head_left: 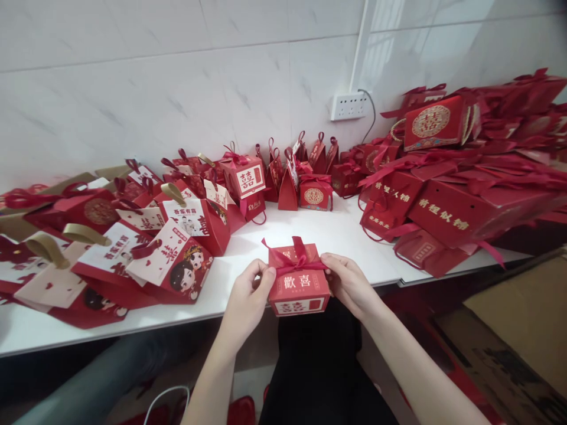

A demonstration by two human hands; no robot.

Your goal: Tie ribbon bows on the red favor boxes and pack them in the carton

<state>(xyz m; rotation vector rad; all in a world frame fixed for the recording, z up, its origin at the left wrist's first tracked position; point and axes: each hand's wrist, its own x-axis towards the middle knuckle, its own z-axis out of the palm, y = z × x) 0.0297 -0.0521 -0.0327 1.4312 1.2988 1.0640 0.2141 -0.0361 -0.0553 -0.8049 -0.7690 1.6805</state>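
A small red gift box (300,289) with pale Chinese characters is held at the table's front edge. A dark red ribbon bow (296,257) is tied over its top. My left hand (250,295) is closed on the box's left side, thumb and forefinger beside the ribbon. On the opposite side, my right hand (352,286) is closed too, with its thumb and forefinger at the box's upper right edge by the ribbon. The fingers beneath are partly hidden. Whether either hand also pinches the ribbon, I cannot tell.
White table (252,245) against a tiled wall. Red and white gift boxes (179,262) with loop handles crowd its left side. Small boxes (315,195) line the back. Red boxes (447,206) are heaped on the right. A power strip (349,107) is on the wall; cardboard (518,313) lies lower right.
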